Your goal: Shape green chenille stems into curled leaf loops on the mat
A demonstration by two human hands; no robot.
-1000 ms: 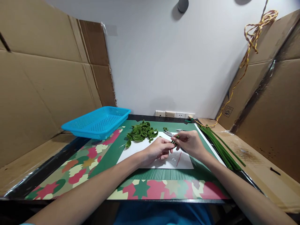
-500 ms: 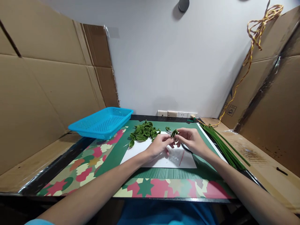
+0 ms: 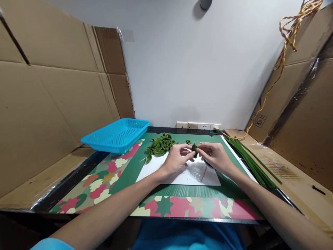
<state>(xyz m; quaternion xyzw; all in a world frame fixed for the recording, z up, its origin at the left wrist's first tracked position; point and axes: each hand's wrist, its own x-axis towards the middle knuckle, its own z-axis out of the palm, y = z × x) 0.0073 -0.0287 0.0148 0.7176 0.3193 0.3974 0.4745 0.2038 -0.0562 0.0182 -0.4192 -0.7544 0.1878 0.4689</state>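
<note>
A small dark green leaf-shaped piece [image 3: 194,149] is pinched between the fingertips of my left hand [image 3: 178,158] and my right hand [image 3: 213,155], above a white sheet [image 3: 166,178]. Both hands are closed on it. Left of them lies a pile of similar curled green pieces [image 3: 160,145]. Another small green piece [image 3: 188,142] rests just behind my hands. Scissors [image 3: 208,164] are mostly hidden by my right hand. On the sheet is a clear plastic bag [image 3: 198,172] with a red line.
A blue perforated basket [image 3: 118,136] stands at the back left. Long green stems [image 3: 253,163] lie at the right. Cardboard walls [image 3: 65,93] flank both sides. Sockets [image 3: 193,125] line the back, and a yellow twisted cord [image 3: 279,62] hangs at the right.
The green piece between my fingers has turned more upright. The camera view has shifted slightly, and my right hand covers more of the scissors.
</note>
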